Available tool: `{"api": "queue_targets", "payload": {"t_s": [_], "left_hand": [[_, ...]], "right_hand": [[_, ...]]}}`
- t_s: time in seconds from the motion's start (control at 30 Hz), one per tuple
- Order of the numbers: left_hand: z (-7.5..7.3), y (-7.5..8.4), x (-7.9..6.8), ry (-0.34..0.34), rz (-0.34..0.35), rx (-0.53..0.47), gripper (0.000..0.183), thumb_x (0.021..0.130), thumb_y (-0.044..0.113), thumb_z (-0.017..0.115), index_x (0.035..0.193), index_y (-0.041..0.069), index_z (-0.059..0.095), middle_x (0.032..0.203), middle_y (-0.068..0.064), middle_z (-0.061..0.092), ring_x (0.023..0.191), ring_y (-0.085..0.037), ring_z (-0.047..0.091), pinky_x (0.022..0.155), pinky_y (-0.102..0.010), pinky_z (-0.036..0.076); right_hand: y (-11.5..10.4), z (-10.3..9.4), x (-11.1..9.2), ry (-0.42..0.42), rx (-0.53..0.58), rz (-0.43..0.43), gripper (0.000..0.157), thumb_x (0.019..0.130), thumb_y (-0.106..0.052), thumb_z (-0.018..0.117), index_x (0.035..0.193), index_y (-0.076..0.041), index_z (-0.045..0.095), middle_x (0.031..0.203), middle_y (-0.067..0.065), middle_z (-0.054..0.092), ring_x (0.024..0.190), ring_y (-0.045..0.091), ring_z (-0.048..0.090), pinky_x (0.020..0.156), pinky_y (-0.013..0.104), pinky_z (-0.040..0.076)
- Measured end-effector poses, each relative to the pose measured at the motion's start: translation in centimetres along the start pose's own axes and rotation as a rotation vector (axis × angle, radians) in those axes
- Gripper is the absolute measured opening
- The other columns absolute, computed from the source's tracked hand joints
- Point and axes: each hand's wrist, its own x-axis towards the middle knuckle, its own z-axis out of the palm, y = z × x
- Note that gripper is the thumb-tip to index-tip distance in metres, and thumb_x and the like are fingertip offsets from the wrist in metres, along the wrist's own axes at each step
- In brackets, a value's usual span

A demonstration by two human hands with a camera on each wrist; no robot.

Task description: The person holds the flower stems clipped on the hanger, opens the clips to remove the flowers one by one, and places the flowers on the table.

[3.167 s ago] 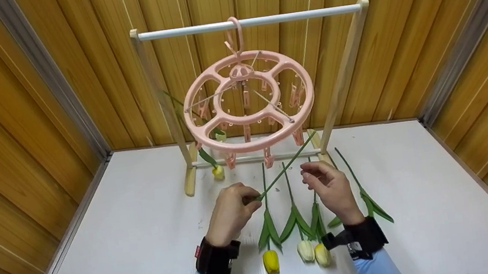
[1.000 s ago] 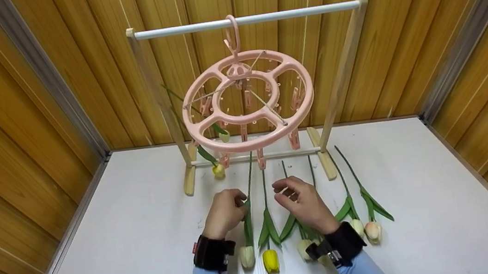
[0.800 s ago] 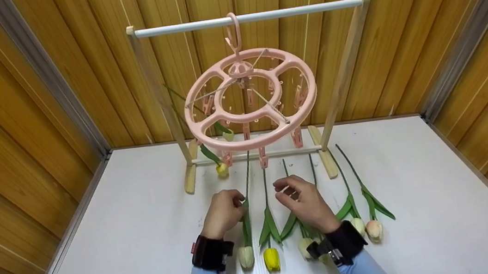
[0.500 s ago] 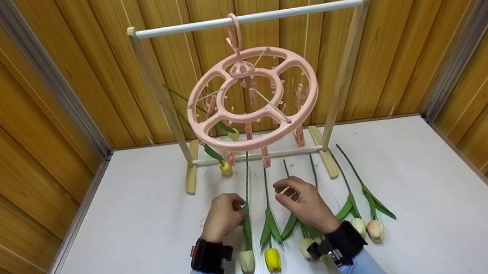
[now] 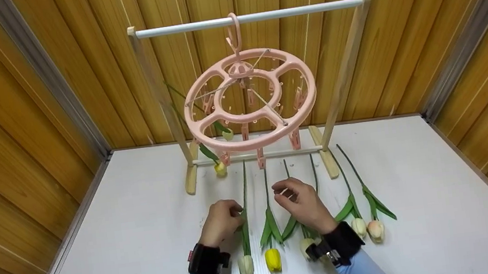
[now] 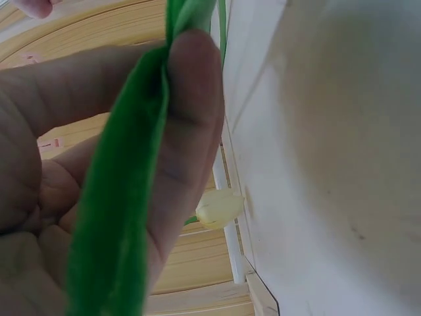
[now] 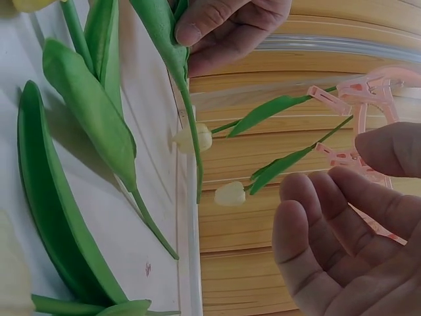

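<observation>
My left hand (image 5: 221, 222) pinches an artificial tulip with a whitish bloom (image 5: 246, 266) by its green leaf and stem, low over the table; the left wrist view shows the leaf (image 6: 118, 191) between thumb and finger. The tulip's stem points away from me. Just right of it lies a yellow tulip (image 5: 273, 260). My right hand (image 5: 301, 202) hovers above more pale tulips with loosely bent fingers and nothing in them, partly hiding those flowers. Beyond both hands hangs a pink round clip hanger (image 5: 245, 144), with two pale tulips (image 7: 194, 138) clipped on its left side, blooms down.
A rack with a white rail (image 5: 294, 11) and wooden legs (image 5: 190, 180) carries the hanger; several pink clips (image 5: 295, 140) dangle from it. Two more tulips lie at right, one with a peach-tinted bloom (image 5: 376, 231). Wood-patterned walls (image 5: 39, 134) enclose the white table (image 5: 139, 191).
The stem of the whitish tulip has swung from slanting right to pointing away. My left hand has come slightly toward me with it. My right hand has moved left. The hanger sways slightly.
</observation>
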Motion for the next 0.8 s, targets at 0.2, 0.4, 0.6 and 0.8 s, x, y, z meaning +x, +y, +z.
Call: {"api": "queue_targets", "payload": {"t_s": [0.2, 0.4, 0.6, 0.8], "left_hand": [[0.03, -0.22, -0.01, -0.003, 0.0, 0.006, 0.015, 0.077, -0.007, 0.071, 0.093, -0.006, 0.073, 0.074, -0.007, 0.066, 0.061, -0.013, 0.055, 0.056, -0.028, 0.047], [0.25, -0.35, 0.15, -0.013, -0.01, 0.004, 0.015, 0.079, -0.008, 0.072, 0.094, -0.006, 0.074, 0.076, -0.008, 0.067, 0.064, -0.014, 0.056, 0.058, -0.029, 0.049], [0.49, -0.52, 0.31, -0.011, -0.003, 0.026, 0.014, 0.079, -0.007, 0.073, 0.094, -0.006, 0.074, 0.079, -0.009, 0.068, 0.069, -0.016, 0.057, 0.061, -0.03, 0.051], [0.65, -0.65, 0.36, 0.001, 0.005, 0.05, 0.014, 0.078, -0.007, 0.073, 0.092, -0.005, 0.074, 0.078, -0.008, 0.067, 0.069, -0.016, 0.056, 0.062, -0.031, 0.05]], "right_hand": [[0.14, 0.25, -0.08, -0.017, -0.003, 0.003, 0.02, 0.101, -0.01, 0.066, 0.118, -0.003, 0.07, 0.108, 0.009, 0.069, 0.093, 0.023, 0.067, 0.08, 0.03, 0.055], [0.02, 0.25, -0.05, -0.015, -0.005, -0.006, 0.019, 0.1, -0.01, 0.067, 0.118, -0.004, 0.071, 0.107, 0.008, 0.069, 0.092, 0.023, 0.067, 0.079, 0.031, 0.055], [0.14, 0.33, 0.05, -0.027, -0.017, -0.009, 0.02, 0.1, -0.011, 0.067, 0.118, -0.003, 0.071, 0.107, 0.009, 0.069, 0.092, 0.024, 0.067, 0.079, 0.031, 0.055], [0.37, 0.75, 0.15, -0.063, -0.01, -0.022, 0.022, 0.097, -0.01, 0.07, 0.118, -0.003, 0.071, 0.107, 0.012, 0.069, 0.089, 0.023, 0.068, 0.077, 0.032, 0.056]]}}
